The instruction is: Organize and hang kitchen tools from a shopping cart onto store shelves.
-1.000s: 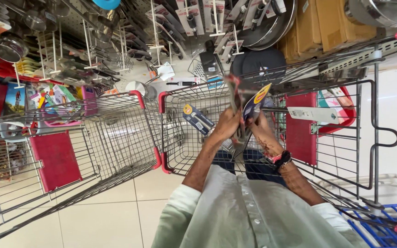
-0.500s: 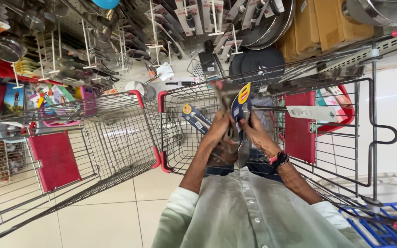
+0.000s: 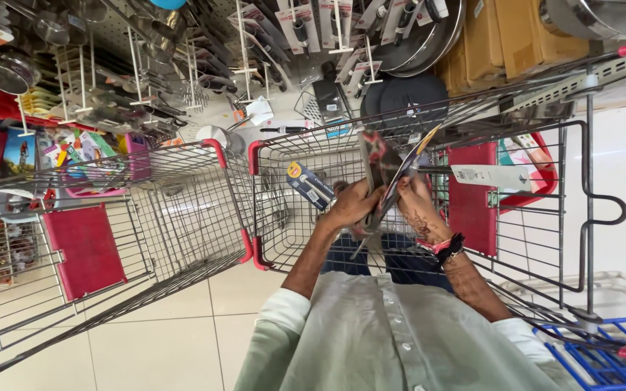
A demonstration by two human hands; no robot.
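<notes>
Over the floor tiles (image 3: 161,340), two wire shopping carts (image 3: 139,217) stand side by side beneath racks of hanging kitchenware (image 3: 269,43). Above the nearer cart's basket, the left hand (image 3: 353,206) and right hand (image 3: 418,206) both close around carded utensil packs (image 3: 385,170), held upright between them; another carded tool (image 3: 311,185) lies in the basket.

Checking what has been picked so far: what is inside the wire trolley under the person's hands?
Inside the wire trolley, a carded pack leans against its mesh. Both hands hold flat carded utensils above it. The basket floor beneath them is hidden by hands and arms.
</notes>
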